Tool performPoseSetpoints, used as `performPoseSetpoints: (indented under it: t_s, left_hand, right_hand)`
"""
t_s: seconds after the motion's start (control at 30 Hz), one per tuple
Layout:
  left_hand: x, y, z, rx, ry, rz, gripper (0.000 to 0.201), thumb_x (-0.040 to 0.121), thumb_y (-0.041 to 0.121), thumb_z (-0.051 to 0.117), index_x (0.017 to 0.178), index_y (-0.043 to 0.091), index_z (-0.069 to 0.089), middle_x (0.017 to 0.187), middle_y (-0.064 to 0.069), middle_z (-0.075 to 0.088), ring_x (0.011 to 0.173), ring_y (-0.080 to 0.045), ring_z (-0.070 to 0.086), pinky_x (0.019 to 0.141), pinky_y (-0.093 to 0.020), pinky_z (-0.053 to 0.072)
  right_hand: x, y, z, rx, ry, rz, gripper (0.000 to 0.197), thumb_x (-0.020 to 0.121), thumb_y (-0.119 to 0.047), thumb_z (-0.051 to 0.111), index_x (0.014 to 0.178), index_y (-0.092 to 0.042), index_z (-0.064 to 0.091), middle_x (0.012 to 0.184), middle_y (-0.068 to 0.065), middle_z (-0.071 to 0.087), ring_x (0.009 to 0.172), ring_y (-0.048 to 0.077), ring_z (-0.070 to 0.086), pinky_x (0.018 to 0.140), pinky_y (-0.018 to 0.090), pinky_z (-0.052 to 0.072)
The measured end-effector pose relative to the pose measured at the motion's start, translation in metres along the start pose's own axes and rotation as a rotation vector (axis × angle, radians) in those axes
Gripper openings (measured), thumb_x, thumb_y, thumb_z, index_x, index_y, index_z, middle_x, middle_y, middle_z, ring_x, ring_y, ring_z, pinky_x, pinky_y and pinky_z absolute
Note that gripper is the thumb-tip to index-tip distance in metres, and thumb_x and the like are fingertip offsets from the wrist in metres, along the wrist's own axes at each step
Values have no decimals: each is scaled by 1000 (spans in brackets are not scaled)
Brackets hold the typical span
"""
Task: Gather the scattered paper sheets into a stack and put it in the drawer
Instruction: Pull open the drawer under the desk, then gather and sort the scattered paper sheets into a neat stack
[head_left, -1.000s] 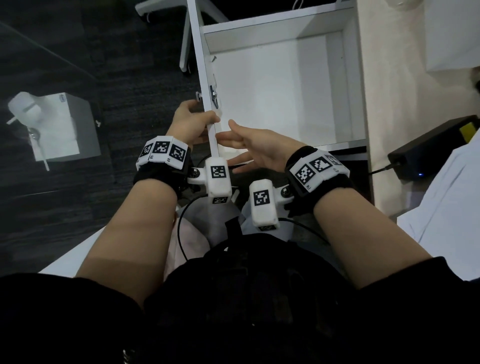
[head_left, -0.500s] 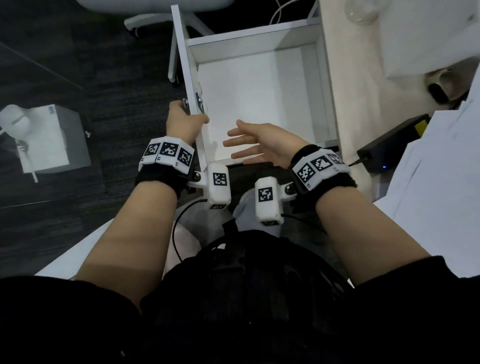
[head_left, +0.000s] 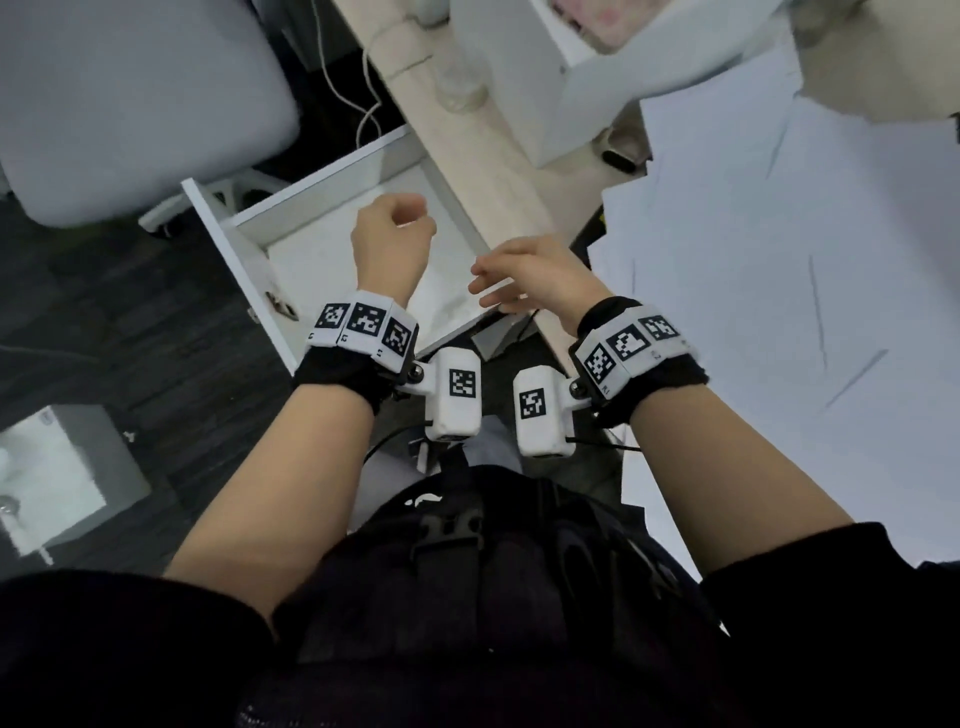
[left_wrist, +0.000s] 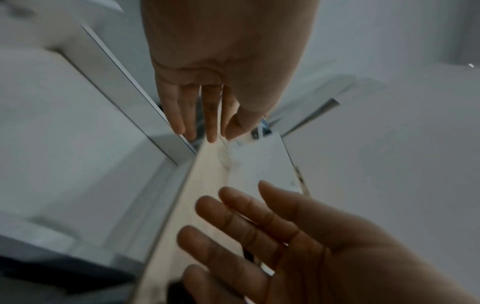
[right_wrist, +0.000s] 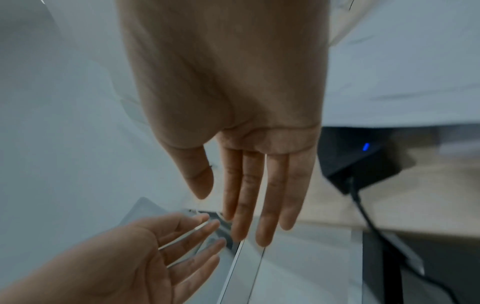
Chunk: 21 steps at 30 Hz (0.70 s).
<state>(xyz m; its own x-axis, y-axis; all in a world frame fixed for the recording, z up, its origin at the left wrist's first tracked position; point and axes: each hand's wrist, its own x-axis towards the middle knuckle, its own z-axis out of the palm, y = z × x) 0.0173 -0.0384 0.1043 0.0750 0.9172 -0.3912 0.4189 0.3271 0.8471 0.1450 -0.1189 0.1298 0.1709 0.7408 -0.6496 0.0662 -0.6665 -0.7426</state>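
Several white paper sheets (head_left: 779, 270) lie scattered and overlapping on the desk at the right. The white drawer (head_left: 332, 176) stands pulled out at the left of the desk, and its inside shows nothing but bare floor. My left hand (head_left: 392, 228) hovers over the drawer and holds nothing; the left wrist view shows that left hand (left_wrist: 207, 131) with straight fingers. My right hand (head_left: 524, 275) hangs open over the desk's edge, between drawer and papers. In the right wrist view the right hand (right_wrist: 233, 205) is empty, fingers straight.
A white office chair (head_left: 130, 104) stands behind the drawer. A white box (head_left: 571, 78) and a clear cup (head_left: 462, 83) sit at the back of the desk. A black power adapter (right_wrist: 363, 160) with a blue light and cable lies near the papers. A white box (head_left: 57, 467) stands on the floor.
My left hand has let go of the drawer front and risen over the drawer. My right hand has shifted right toward the desk edge. The view has swung right onto the papers.
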Motion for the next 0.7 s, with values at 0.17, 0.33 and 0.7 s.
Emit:
performPoseSetpoints:
  t_s: [0.17, 0.33, 0.7]
  left_hand:
    - [-32, 33, 57, 1, -219, 106, 19, 87, 9, 58, 105, 12, 64, 92, -4, 67, 87, -17, 63, 88, -31, 51]
    - [-77, 52, 114, 40, -396, 187, 22, 88, 5, 56, 109, 5, 64, 98, -9, 68, 78, -14, 62, 75, -22, 49]
    - [-183, 45, 208, 190, -724, 284, 17, 88, 10, 60, 104, 11, 64, 102, -11, 70, 82, -17, 65, 83, -26, 50]
  right_hand:
    - [-41, 20, -52, 116, 255, -65, 11, 88, -12, 59, 84, -3, 65, 73, 9, 67, 65, 20, 64, 62, 24, 51]
    - [-91, 55, -93, 234, 477, -109, 12, 85, -6, 59, 74, -6, 63, 68, 10, 65, 59, 22, 63, 57, 25, 51]
    - [-180, 163, -143, 317, 973, -54, 14, 85, -5, 51, 83, -10, 64, 66, 4, 66, 56, 18, 64, 58, 26, 51]
